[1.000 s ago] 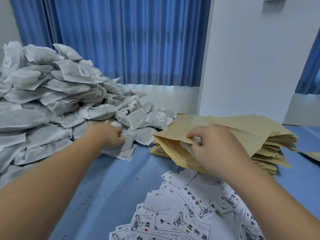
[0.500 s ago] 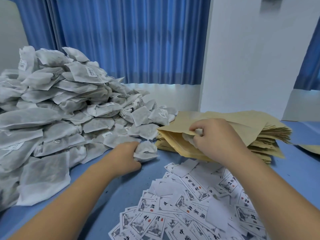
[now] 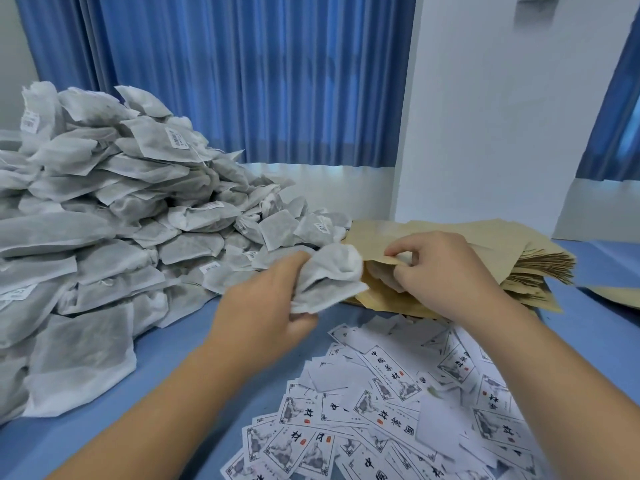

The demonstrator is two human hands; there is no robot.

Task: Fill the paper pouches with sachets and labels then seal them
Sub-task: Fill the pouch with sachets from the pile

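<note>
Grey-white sachets (image 3: 104,216), tan pouches (image 3: 485,244), blue table (image 3: 173,344)

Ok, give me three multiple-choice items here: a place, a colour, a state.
1. The sachet heap lies where from the pouch stack? A. left of it B. right of it C. on top
2. The table is what colour? A. red B. blue C. green
3. The left hand is A. flat on the table B. empty C. gripping sachets
1 A: the heap fills the left side, the stack lies under the right hand, which pinches its top pouch.
2 B: bare blue shows between the piles.
3 C: it curls round bunched white sachets.
</note>
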